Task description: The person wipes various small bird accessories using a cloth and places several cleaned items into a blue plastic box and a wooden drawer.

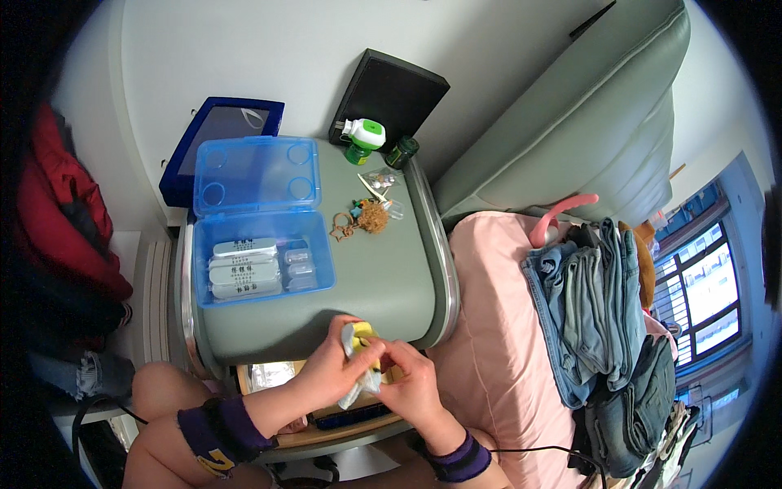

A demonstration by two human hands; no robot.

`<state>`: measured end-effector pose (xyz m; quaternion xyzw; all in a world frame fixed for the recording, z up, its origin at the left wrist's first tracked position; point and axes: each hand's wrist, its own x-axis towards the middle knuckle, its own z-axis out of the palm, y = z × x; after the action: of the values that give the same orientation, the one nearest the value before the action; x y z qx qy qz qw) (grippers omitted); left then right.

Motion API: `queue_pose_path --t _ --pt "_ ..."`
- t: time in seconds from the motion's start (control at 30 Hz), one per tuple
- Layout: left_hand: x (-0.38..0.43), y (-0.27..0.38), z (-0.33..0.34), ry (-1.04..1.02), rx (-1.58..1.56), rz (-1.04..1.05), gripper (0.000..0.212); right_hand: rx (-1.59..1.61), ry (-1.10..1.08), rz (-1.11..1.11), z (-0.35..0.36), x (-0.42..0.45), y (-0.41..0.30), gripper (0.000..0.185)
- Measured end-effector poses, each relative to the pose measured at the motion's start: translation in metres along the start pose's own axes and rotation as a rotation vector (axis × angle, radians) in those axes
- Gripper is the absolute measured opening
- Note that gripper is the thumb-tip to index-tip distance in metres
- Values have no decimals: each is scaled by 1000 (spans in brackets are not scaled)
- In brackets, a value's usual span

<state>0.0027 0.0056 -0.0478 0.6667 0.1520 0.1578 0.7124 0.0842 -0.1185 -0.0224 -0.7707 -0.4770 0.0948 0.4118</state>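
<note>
Both hands grip a small, soft yellow and pale grey item [362,330], perhaps cloth or a crumpled packet. My left hand [330,360] holds it from the left, thumb across its front. From the right, my right hand [410,373] pinches its edge, and the fingers hide part of it. They hang over an open drawer [354,435] with a clear packet [269,374] and a dark blue object [351,419] inside. Just beyond, on the grey-green nightstand [379,281], stands a blue translucent plastic box [327,263] with its lid [256,174] up.
White printed packets [244,269] and small clear containers [300,271] lie in the box. Behind are a brown fluffy pompom [372,217], a green-and-white bottle device [365,137] and a dark jar [402,151]. Folded jeans [580,312] rest on the pink bed [489,318]. A black cable [537,451] crosses it.
</note>
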Motion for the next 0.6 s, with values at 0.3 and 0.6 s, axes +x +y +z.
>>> queue_pose_path --t 0.3,0.6 --pt "1 -6 -1 -169 52 9 36 -20 16 -3 -6 4 -5 44" --pt "-2 4 0 -79 69 -73 38 89 7 -21 -6 3 3 45"
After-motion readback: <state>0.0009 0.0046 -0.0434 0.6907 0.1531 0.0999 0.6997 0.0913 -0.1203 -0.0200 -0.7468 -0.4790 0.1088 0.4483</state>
